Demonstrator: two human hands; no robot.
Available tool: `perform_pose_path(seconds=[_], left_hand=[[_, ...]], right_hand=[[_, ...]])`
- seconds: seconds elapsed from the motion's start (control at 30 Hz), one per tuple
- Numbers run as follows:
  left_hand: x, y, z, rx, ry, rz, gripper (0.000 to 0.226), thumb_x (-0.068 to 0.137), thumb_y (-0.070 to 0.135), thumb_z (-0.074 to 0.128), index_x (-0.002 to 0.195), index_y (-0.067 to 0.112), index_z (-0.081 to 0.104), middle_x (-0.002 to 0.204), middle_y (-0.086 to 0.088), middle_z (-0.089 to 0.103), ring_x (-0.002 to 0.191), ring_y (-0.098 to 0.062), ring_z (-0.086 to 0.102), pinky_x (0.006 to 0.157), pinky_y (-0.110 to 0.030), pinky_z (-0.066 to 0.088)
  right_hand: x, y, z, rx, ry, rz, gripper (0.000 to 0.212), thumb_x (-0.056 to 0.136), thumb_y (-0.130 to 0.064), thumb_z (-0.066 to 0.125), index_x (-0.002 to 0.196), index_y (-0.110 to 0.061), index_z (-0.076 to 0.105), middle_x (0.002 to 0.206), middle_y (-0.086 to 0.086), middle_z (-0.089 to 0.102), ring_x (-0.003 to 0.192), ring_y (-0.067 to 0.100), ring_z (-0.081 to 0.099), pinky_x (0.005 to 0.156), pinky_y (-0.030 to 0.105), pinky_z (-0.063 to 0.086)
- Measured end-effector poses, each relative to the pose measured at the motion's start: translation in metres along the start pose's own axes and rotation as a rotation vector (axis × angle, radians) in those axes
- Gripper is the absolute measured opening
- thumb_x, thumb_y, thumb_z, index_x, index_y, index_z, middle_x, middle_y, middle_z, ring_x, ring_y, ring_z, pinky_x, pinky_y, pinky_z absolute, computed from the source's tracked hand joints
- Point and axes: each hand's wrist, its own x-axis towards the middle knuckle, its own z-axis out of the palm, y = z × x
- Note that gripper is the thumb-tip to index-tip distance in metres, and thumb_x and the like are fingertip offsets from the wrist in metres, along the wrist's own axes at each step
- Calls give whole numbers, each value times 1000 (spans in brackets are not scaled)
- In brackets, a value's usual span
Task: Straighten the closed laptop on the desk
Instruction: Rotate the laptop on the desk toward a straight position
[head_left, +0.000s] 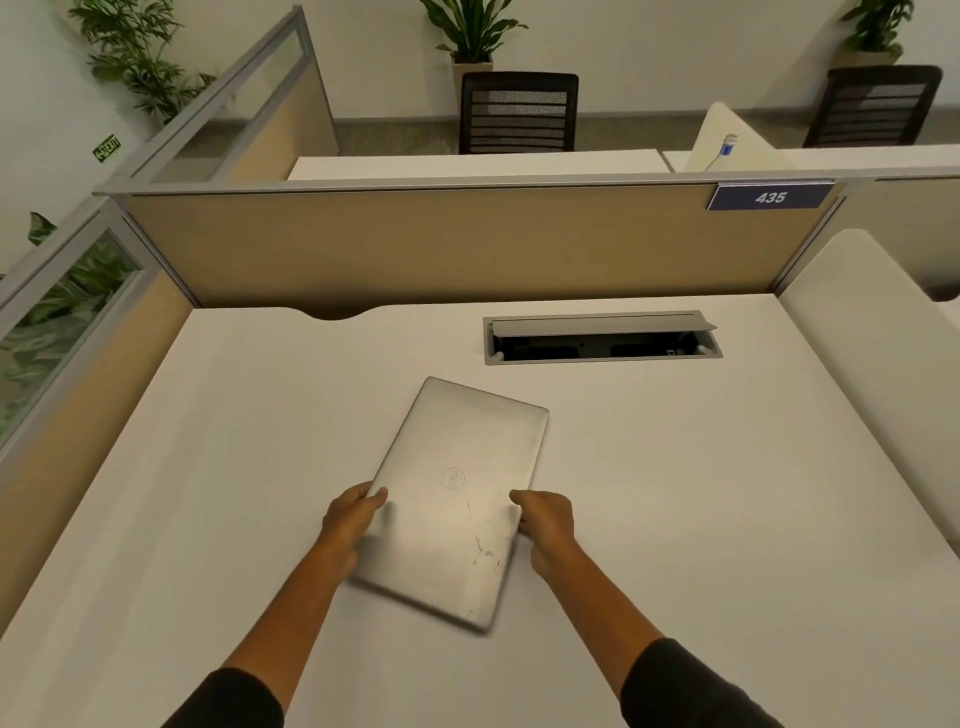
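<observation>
A closed silver laptop (457, 499) lies askew on the white tabletop (701, 467), its long axis angled away from the desk's edges, just in front of the open cable tray (602, 338). The left hand (350, 519) grips its left long edge and the right hand (545, 525) its right, fingers curled around the laptop.

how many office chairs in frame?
2. One black mesh chair behind the partition at top centre, the other chair at top right beside the far desk. Partitions may hide more.
</observation>
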Motion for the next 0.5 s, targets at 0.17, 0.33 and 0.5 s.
perform_pose_path(seconds=[0.17, 0.33, 0.5], left_hand=[[-16, -16, 9, 31, 12, -28, 66, 99, 37, 68, 157, 16, 46, 162, -10, 48, 149, -32, 46, 124, -47, 38], [-41, -28, 27, -32, -2, -61, 73, 96, 42, 71, 158, 17, 42, 160, -8, 49, 145, -32, 49, 120, -46, 43], [-69, -34, 49, -167, -81, -98, 61, 96, 39, 72, 148, 17, 51, 129, 2, 66, 113, -22, 65, 94, -39, 53]], right_hand=[[9, -23, -2, -61, 48, -12, 51, 87, -14, 75, 114, 26, 59, 111, 37, 68, 99, 45, 70, 95, 57, 59], [17, -53, -3, -188, 8, -47, 38, 90, -24, 68, 93, 13, 61, 92, 14, 52, 85, 26, 46, 76, 38, 38], [26, -79, -3, -280, 11, -78, 54, 95, -28, 62, 129, 15, 59, 116, 25, 67, 101, 31, 62, 84, 40, 47]])
